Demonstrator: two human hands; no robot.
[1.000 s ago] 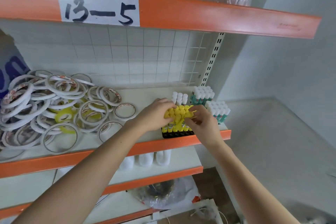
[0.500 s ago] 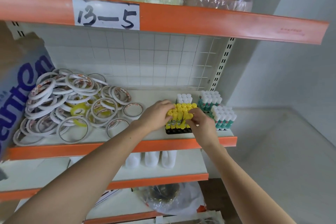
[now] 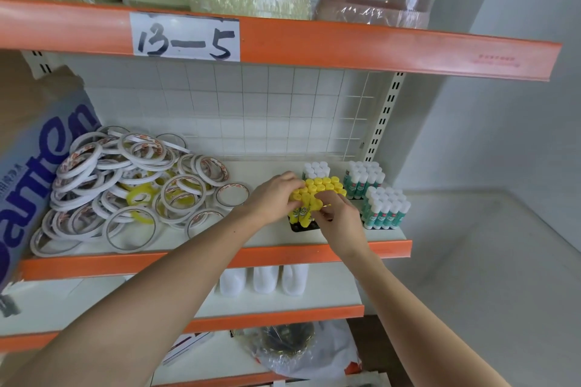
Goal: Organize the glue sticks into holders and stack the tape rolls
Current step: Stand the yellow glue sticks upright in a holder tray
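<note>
Both hands, left hand (image 3: 273, 198) and right hand (image 3: 338, 217), keep gripping yellow-capped glue sticks (image 3: 317, 190).

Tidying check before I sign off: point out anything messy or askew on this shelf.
The tape rolls lie in a loose, overlapping heap at the shelf's left, unstacked. The yellow glue sticks under both hands stand bunched in their black holder, some leaning.

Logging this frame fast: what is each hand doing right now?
Left hand: fingers curled against the yellow glue sticks in the black holder.
Right hand: pinching one yellow stick at the front.
</note>
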